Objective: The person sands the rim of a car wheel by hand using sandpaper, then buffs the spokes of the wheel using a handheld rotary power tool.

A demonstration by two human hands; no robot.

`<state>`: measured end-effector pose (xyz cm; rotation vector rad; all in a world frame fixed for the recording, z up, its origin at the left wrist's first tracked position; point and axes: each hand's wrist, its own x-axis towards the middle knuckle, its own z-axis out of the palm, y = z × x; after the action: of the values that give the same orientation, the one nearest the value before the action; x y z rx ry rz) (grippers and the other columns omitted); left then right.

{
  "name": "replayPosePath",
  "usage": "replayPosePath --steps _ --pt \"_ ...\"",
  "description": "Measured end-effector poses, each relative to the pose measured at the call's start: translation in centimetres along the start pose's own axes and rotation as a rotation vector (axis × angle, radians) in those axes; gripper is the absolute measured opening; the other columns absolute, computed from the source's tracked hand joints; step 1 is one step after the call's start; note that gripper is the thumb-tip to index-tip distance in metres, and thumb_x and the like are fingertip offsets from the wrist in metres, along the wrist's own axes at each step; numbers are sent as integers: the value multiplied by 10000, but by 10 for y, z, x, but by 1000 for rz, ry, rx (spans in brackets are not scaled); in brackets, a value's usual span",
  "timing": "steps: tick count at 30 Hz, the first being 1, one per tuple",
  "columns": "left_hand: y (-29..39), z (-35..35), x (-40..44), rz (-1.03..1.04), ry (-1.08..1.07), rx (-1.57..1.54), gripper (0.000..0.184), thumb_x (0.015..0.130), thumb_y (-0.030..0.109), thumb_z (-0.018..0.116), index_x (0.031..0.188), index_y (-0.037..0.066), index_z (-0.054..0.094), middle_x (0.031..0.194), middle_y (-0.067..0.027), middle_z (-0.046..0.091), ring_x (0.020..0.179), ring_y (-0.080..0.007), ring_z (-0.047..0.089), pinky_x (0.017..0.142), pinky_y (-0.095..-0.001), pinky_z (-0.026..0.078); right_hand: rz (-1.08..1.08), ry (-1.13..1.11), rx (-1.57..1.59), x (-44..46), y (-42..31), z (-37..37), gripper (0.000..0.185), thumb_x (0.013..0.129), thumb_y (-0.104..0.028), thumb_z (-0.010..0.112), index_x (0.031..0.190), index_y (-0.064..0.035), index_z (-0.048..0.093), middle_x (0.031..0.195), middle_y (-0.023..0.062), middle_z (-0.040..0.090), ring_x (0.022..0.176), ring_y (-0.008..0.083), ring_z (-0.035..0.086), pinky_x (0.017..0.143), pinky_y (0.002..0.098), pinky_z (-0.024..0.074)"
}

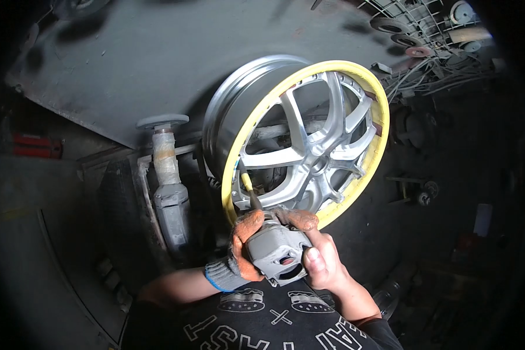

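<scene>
A grey, dusty die grinder (274, 248) is held close to my chest, its shaft pointing forward to a small yellow tip (247, 182). My left hand (242, 254), in an orange-and-grey work glove, is wrapped around the tool's left side. Gripping the right side is my right hand (326, 262); its thumb is bare, and orange covering shows on a finger. Ahead stands a silver multi-spoke wheel rim (318, 163) with a yellow outer lip. The tip lies at the rim's left inner edge, between spokes; whether it touches the metal I cannot tell.
An angle grinder (172, 204) with a taped neck and round disc stands left of the rim. A wire rack (417, 23) with discs and tangled cables is at the upper right. Behind the rim is a grey panel (157, 58); a red object (38, 146) lies far left.
</scene>
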<state>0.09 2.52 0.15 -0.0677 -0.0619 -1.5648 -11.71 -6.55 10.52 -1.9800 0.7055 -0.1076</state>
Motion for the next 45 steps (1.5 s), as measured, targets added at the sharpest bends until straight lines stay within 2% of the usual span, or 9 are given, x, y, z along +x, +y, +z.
replayPosePath --steps 3,9,22,26,32,36,38,41,45 --pt "-2 13 15 72 23 243 768 933 601 344 1261 -63 545 1266 -246 572 1118 -294 584 1006 -391 431 -28 -17 67 -5 2 -7 627 945 -394 353 1333 90 451 1238 320 562 1187 482 543 1031 470 402" --pt "-39 2 46 126 -75 223 775 957 680 290 1210 -22 495 1244 -149 577 1125 -176 555 1003 -332 432 64 112 51 -19 19 -38 766 929 -534 296 1352 85 453 1099 278 660 1014 411 678 911 405 503" --pt "-81 -38 38 98 196 118 846 890 705 466 1270 -50 508 1197 -148 600 1095 -225 594 955 -361 460 223 182 88 -21 31 -34 972 903 -754 220 1364 67 460 1103 244 672 1045 345 677 917 373 501" --pt "-36 -57 11 357 -23 952 893 633 461 857 1282 -35 496 1188 -155 597 1110 -303 578 993 -410 426 172 106 42 -20 24 -16 960 912 -743 226 1370 74 439 1157 257 643 1064 399 661 938 401 491" --pt "-15 -28 -30 -261 235 308 941 903 764 351 1427 -16 395 1408 -100 472 1311 -180 440 1125 -368 331 73 1 62 -13 10 5 795 962 -556 283 1374 112 407 1184 312 608 1061 444 642 947 426 486" --pt "-61 -92 -63 312 128 728 863 964 699 237 1393 -19 453 1434 -123 451 1336 -235 417 1152 -385 285 46 1 60 -7 3 19 774 970 -540 283 1371 110 410 1192 311 604 1068 451 637 943 430 487" --pt "-31 -63 -54 -39 221 354 824 942 678 344 1387 -4 468 1424 -128 459 1318 -234 436 1138 -373 299 164 35 66 -8 0 21 947 919 -715 231 1355 95 460 1185 263 630 1065 354 653 972 392 466" --pt "19 12 -7 -366 245 34 823 866 639 602 1389 15 477 1403 -146 468 1294 -216 462 1114 -350 321 57 62 91 -18 9 5 846 953 -641 226 1355 66 457 1232 268 608 1089 403 642 973 425 483" --pt "9 14 53 -139 -532 612 1177 585 675 826 1429 -22 391 1460 -183 392 1411 -285 323 1160 -411 264 208 286 233 -46 18 -9 984 877 -786 184 1226 34 602 1091 211 681 1131 351 608 1027 452 426"
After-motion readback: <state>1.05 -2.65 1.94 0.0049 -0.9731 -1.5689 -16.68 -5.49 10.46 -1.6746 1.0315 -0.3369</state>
